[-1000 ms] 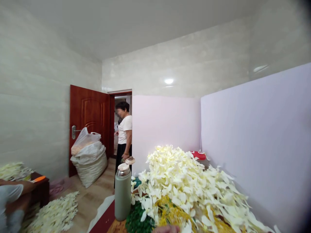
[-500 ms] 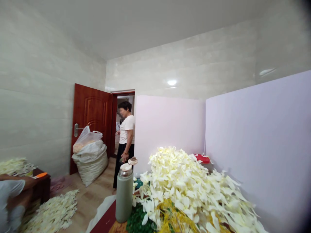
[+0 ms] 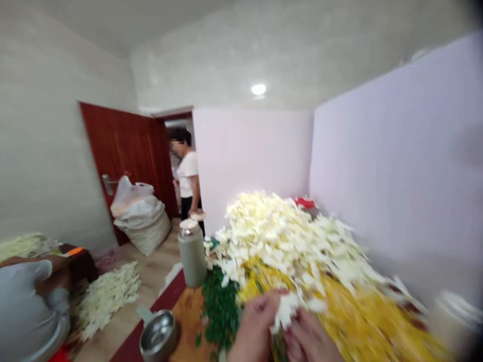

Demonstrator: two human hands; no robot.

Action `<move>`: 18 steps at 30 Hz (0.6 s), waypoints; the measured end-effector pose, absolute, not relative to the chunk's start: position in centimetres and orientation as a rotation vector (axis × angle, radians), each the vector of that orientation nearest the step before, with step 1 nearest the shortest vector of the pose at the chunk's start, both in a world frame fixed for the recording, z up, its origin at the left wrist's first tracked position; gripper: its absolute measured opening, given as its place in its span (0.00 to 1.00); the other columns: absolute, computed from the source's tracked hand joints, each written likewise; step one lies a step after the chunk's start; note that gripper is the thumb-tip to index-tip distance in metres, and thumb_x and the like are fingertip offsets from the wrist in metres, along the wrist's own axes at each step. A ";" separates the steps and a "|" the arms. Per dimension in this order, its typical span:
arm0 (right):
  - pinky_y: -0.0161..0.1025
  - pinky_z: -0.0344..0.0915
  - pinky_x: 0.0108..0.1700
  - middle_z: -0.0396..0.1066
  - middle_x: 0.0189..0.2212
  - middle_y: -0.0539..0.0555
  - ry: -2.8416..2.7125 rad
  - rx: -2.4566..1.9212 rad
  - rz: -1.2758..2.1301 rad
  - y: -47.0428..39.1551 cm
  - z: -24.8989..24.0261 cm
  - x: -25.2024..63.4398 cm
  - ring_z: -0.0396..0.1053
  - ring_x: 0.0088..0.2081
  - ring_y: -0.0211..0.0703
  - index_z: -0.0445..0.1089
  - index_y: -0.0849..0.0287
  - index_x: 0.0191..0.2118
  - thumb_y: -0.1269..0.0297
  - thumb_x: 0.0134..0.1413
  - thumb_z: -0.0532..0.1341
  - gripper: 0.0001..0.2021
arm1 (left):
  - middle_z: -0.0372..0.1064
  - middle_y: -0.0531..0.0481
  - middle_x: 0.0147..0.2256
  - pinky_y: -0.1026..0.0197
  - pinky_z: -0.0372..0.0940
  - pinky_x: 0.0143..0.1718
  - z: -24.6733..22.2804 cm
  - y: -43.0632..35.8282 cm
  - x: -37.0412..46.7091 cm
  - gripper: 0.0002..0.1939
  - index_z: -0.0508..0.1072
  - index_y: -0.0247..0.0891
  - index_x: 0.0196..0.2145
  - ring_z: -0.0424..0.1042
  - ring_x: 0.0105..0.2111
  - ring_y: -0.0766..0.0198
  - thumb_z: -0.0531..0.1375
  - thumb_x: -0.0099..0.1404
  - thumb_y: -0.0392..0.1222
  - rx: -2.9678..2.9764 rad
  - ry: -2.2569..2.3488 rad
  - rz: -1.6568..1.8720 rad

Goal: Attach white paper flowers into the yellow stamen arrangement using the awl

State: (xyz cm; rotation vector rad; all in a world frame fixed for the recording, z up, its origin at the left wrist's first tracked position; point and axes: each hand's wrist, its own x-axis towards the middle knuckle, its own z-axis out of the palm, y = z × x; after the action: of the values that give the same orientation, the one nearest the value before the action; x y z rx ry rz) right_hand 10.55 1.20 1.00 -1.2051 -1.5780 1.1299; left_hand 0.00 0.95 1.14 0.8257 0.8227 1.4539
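Near the bottom centre, my left hand (image 3: 257, 324) has its fingers closed on a white flower (image 3: 286, 310). My right hand (image 3: 307, 334) meets it from the other side, fingers also closed at the flower; both hands are a little blurred. Greenish stems hang between them. Behind my hands rises a big heap of white flowers (image 3: 267, 226). Yellow strands (image 3: 362, 306) spread to the right, and a pile of dark green pieces (image 3: 221, 306) lies left of my hands.
A grey-green flask (image 3: 192, 259) stands on the table's left side, with a metal cup (image 3: 158, 332) before it. A person (image 3: 188, 173) stands in the doorway. Another person (image 3: 26, 306) sits at left, near flowers on the floor (image 3: 109, 296). White sacks (image 3: 145, 226) lean by the door.
The view has tilted down, bringing both my hands, the white flower they hold, the metal cup and more yellow strands into sight. The flask and heap appear higher.
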 end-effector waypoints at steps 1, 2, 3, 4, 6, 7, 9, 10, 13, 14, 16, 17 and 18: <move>0.31 0.56 0.18 0.59 0.17 0.46 -1.483 -1.110 1.342 1.2 1.2 10.7 0.58 0.17 0.33 0.65 0.57 0.30 0.51 0.52 0.53 0.14 | 0.71 0.46 0.24 0.63 0.59 0.28 1.6 0.6 0.1 0.19 0.75 0.31 0.34 0.66 0.23 0.66 0.62 0.51 0.51 0.802 0.783 1.443; 0.30 0.52 0.17 0.55 0.15 0.43 -1.393 -1.005 1.515 1.2 1.5 10.8 0.53 0.14 0.30 0.63 0.57 0.28 0.51 0.51 0.53 0.14 | 0.71 0.47 0.25 0.64 0.59 0.29 2.0 0.5 0.1 0.16 0.75 0.32 0.34 0.66 0.23 0.67 0.61 0.53 0.48 0.784 0.751 1.431; 0.29 0.49 0.16 0.53 0.15 0.42 -1.372 -0.932 1.610 1.5 1.7 11.0 0.49 0.14 0.29 0.61 0.58 0.27 0.52 0.51 0.54 0.13 | 0.71 0.48 0.25 0.65 0.60 0.30 2.2 0.5 0.0 0.13 0.75 0.32 0.33 0.66 0.24 0.68 0.60 0.55 0.46 0.765 0.726 1.407; 0.28 0.47 0.16 0.53 0.14 0.42 -1.397 -0.916 1.594 1.8 1.9 11.2 0.49 0.14 0.28 0.61 0.59 0.25 0.54 0.50 0.55 0.13 | 0.71 0.48 0.25 0.65 0.60 0.31 2.3 0.7 -0.1 0.11 0.75 0.32 0.32 0.66 0.25 0.68 0.59 0.56 0.44 0.748 0.712 1.376; 0.28 0.48 0.18 0.53 0.14 0.43 -1.519 -0.991 1.363 2.6 2.0 11.6 0.51 0.15 0.29 0.59 0.60 0.22 0.60 0.50 0.55 0.12 | 0.72 0.48 0.28 0.65 0.62 0.34 2.2 1.1 -0.6 0.10 0.74 0.32 0.34 0.68 0.29 0.67 0.59 0.57 0.42 0.697 0.729 1.350; 0.29 0.49 0.19 0.55 0.14 0.43 -1.580 -1.047 1.201 2.9 2.0 11.9 0.52 0.16 0.29 0.60 0.60 0.22 0.62 0.49 0.55 0.10 | 0.72 0.47 0.31 0.64 0.62 0.38 2.1 1.3 -0.8 0.11 0.74 0.32 0.36 0.69 0.32 0.66 0.59 0.57 0.41 0.673 0.759 1.351; 0.30 0.52 0.23 0.59 0.16 0.46 -1.708 -1.139 0.843 3.3 1.9 12.3 0.56 0.19 0.32 0.63 0.60 0.23 0.65 0.49 0.55 0.07 | 0.72 0.46 0.37 0.63 0.61 0.42 1.9 1.5 -1.3 0.11 0.72 0.34 0.38 0.69 0.38 0.64 0.59 0.57 0.40 0.653 0.823 1.429; 0.31 0.53 0.24 0.62 0.18 0.47 -1.767 -1.174 0.679 3.3 1.8 12.5 0.58 0.20 0.33 0.64 0.60 0.25 0.65 0.49 0.55 0.07 | 0.72 0.46 0.39 0.63 0.60 0.44 1.9 1.5 -1.5 0.11 0.71 0.35 0.39 0.68 0.41 0.64 0.59 0.57 0.39 0.666 0.835 1.476; 0.32 0.54 0.27 0.66 0.20 0.49 -1.930 -1.251 0.292 2.9 1.7 12.8 0.61 0.22 0.35 0.67 0.59 0.28 0.65 0.52 0.54 0.07 | 0.71 0.47 0.42 0.63 0.60 0.46 1.9 1.4 -1.8 0.14 0.68 0.39 0.44 0.68 0.43 0.65 0.58 0.59 0.39 0.735 0.794 1.531; 0.33 0.53 0.26 0.66 0.19 0.49 -1.975 -1.266 0.186 2.8 1.7 12.8 0.62 0.21 0.35 0.67 0.59 0.29 0.65 0.52 0.54 0.07 | 0.70 0.47 0.42 0.63 0.60 0.46 1.8 1.4 -1.7 0.14 0.68 0.39 0.45 0.67 0.43 0.65 0.57 0.59 0.39 0.753 0.773 1.498; 0.33 0.52 0.26 0.67 0.20 0.50 -2.054 -1.255 -0.014 2.6 1.7 12.7 0.63 0.22 0.36 0.67 0.59 0.28 0.67 0.52 0.53 0.07 | 0.71 0.46 0.41 0.63 0.60 0.46 1.8 1.3 -1.4 0.14 0.69 0.35 0.44 0.68 0.43 0.63 0.55 0.60 0.43 0.753 0.745 1.411; 0.34 0.52 0.26 0.67 0.21 0.50 -2.087 -1.230 -0.101 2.5 1.6 12.6 0.63 0.22 0.37 0.66 0.59 0.28 0.68 0.52 0.53 0.07 | 0.71 0.45 0.40 0.62 0.61 0.45 1.9 1.2 -1.1 0.15 0.71 0.34 0.41 0.68 0.43 0.62 0.55 0.61 0.45 0.734 0.728 1.374; 0.34 0.52 0.27 0.68 0.21 0.51 -2.113 -1.198 -0.174 2.5 1.6 12.5 0.63 0.23 0.37 0.66 0.60 0.28 0.68 0.53 0.53 0.07 | 0.71 0.45 0.39 0.62 0.61 0.45 1.9 1.1 -0.9 0.15 0.72 0.33 0.38 0.68 0.42 0.62 0.54 0.60 0.47 0.709 0.706 1.350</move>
State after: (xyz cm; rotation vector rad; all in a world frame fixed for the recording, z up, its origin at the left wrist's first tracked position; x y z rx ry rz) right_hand 12.50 2.49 1.61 -1.1976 -2.1128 -0.1740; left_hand -0.91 1.14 1.90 0.7086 0.7059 1.3500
